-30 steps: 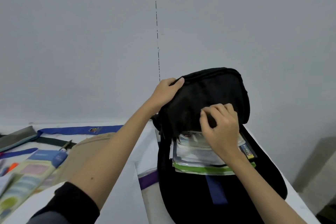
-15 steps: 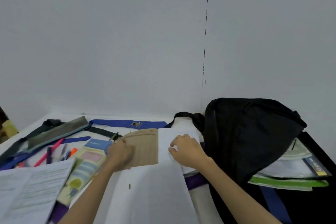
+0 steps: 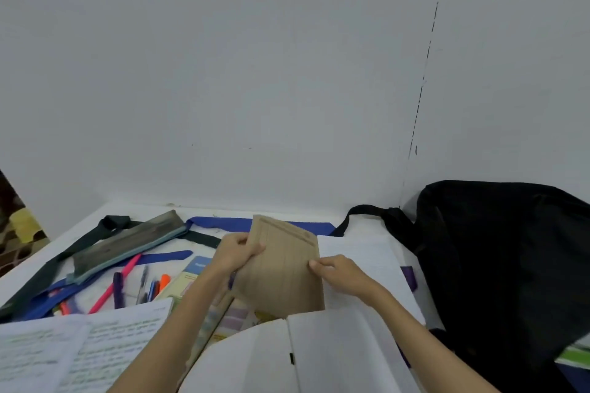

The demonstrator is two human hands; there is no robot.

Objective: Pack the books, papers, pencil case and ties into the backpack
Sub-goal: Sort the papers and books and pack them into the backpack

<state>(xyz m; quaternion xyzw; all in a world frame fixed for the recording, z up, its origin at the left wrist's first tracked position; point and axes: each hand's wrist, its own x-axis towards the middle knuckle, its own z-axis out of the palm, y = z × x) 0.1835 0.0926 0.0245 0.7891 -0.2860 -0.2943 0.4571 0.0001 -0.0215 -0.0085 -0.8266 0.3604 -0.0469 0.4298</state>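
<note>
A brown paper-covered book (image 3: 282, 268) is tilted up off the table. My left hand (image 3: 236, 254) grips its left edge and my right hand (image 3: 340, 274) pinches its right edge. The black backpack (image 3: 504, 258) lies at the right with green-edged books (image 3: 574, 356) showing at its mouth. A grey pencil case (image 3: 127, 246) lies at the back left among dark and blue ties (image 3: 223, 222). White papers (image 3: 360, 265) lie under the book, and handwritten sheets (image 3: 79, 348) at the front left.
Several pens and highlighters (image 3: 127, 284) are scattered left of my left arm. A colourful book (image 3: 198, 277) lies partly under my left forearm. A white open notebook (image 3: 303, 357) sits at the front. The grey wall stands close behind the table.
Both hands left the backpack and moved left to the brown book. They now hold it raised off the table by its two edges; my head has turned left.
</note>
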